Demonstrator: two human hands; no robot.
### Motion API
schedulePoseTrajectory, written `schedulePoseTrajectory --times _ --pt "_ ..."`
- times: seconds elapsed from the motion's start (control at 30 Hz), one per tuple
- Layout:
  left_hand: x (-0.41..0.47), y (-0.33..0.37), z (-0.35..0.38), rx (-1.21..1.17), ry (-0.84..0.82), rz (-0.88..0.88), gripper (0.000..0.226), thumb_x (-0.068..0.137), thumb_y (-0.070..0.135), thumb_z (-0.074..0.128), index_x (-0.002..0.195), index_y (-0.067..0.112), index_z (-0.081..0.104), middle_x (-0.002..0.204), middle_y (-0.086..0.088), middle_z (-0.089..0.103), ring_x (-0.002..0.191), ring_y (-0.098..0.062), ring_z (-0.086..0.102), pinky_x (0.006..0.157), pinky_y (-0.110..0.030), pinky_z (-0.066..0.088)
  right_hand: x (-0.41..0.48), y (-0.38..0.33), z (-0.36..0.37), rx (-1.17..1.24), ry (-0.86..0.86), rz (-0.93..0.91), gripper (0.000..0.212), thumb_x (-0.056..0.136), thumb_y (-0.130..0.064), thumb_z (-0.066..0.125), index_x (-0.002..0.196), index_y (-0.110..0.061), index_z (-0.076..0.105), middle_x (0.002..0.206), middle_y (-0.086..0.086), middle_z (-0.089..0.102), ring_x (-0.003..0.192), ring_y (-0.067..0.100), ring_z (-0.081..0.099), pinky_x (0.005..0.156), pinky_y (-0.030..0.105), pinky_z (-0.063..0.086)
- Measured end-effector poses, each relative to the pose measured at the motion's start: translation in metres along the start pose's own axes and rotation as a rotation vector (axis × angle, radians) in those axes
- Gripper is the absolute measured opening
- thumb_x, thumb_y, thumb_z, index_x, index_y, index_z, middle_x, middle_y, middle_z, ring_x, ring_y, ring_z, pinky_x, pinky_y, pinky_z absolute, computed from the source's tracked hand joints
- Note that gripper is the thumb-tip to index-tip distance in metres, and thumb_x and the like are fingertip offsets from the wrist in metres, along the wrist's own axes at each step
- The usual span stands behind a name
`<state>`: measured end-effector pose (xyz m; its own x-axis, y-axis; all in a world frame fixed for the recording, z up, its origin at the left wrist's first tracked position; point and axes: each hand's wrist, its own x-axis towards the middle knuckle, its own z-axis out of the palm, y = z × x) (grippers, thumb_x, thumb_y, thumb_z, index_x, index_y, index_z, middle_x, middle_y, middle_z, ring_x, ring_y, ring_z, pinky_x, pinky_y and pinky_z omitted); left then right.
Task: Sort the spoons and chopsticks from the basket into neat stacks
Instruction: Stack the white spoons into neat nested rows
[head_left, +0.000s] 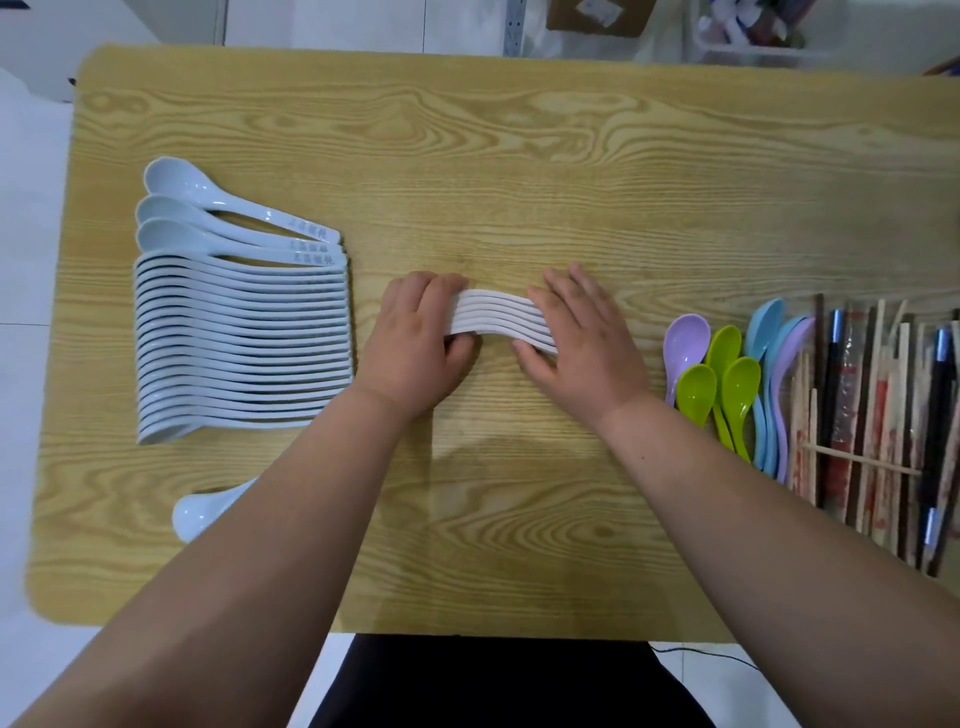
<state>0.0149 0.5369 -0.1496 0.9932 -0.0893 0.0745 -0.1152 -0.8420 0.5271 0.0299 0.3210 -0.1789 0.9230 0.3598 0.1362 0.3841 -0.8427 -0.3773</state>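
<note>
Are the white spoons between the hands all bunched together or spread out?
Bunched together: the white spoon stack lies tightly nested, the left hand holding one end, the right hand the other.

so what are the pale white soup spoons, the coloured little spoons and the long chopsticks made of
Pale white soup spoons: glossy, thick-walled, printed characters on handles; melamine or glazed ceramic, unclear which. Coloured little spoons: bright purple, green, blue, soft sheen; likely plastic. Long chopsticks: pale ones look like matte bare wood or bamboo; dark ones unclear.
</note>
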Motion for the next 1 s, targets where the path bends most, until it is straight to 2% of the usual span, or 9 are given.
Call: schedulePoseTrajectory --times 0.1,0.3,0.47,0.63,0.83,1.0 --pt "0.002 -0.001 -0.004 0.066 -0.033 0.063 0.049 0.081 0.025 0.063 0.126 0.005 0.061 0.115 -0.016 0.06 0.105 -0.035 0.053 0.097 -0.039 0.039 0.0 -0.002 -0.003 -0.019 -0.052 0.012 0.064 0.093 -0.051 0.051 0.14 -0.008 0.055 0.151 0.013 0.048 0.147 0.034 0.033 0.118 0.051 0.031" --pt "0.003 0.0 -0.007 0.152 -0.058 0.075 0.047 0.081 0.03 0.054 0.12 0.004 0.064 0.11 -0.017 0.063 0.096 -0.037 0.059 0.09 -0.044 0.045 0.0 -0.004 -0.003 -0.022 -0.09 0.012 0.061 0.094 -0.05 0.048 0.133 -0.004 0.057 0.151 0.018 0.047 0.146 0.037 0.034 0.115 0.057 0.033" --pt "0.001 0.002 -0.001 0.168 -0.052 0.05 0.046 0.082 0.029 0.055 0.121 0.004 0.063 0.112 -0.016 0.062 0.099 -0.037 0.058 0.093 -0.045 0.044 0.0 -0.004 -0.001 -0.07 -0.079 -0.014 0.059 0.094 -0.049 0.051 0.132 -0.003 0.057 0.149 0.019 0.048 0.143 0.038 0.037 0.113 0.058 0.035" --pt "0.001 0.003 -0.004 0.198 -0.047 0.07 0.053 0.083 0.032 0.058 0.128 0.003 0.06 0.112 -0.018 0.062 0.097 -0.038 0.058 0.092 -0.045 0.045 0.001 -0.002 -0.007 -0.061 -0.128 -0.016 0.066 0.095 -0.053 0.047 0.14 -0.006 0.053 0.151 0.017 0.047 0.145 0.035 0.035 0.115 0.056 0.033" --pt "0.0 0.002 -0.003 0.233 -0.085 0.121 0.062 0.088 0.037 0.06 0.138 0.001 0.054 0.131 -0.02 0.058 0.118 -0.038 0.056 0.105 -0.046 0.043 0.002 -0.004 -0.018 -0.072 -0.199 -0.03 0.077 0.093 -0.058 0.042 0.148 -0.005 0.045 0.153 0.015 0.045 0.147 0.035 0.033 0.118 0.053 0.03" --pt "-0.001 0.009 -0.009 0.28 -0.091 0.161 0.066 0.092 0.039 0.061 0.145 0.002 0.048 0.148 -0.02 0.048 0.142 -0.039 0.039 0.115 -0.054 0.034 0.004 -0.008 -0.029 -0.058 -0.243 -0.022 0.076 0.091 -0.057 0.04 0.148 -0.006 0.045 0.152 0.016 0.046 0.146 0.037 0.034 0.117 0.054 0.031"
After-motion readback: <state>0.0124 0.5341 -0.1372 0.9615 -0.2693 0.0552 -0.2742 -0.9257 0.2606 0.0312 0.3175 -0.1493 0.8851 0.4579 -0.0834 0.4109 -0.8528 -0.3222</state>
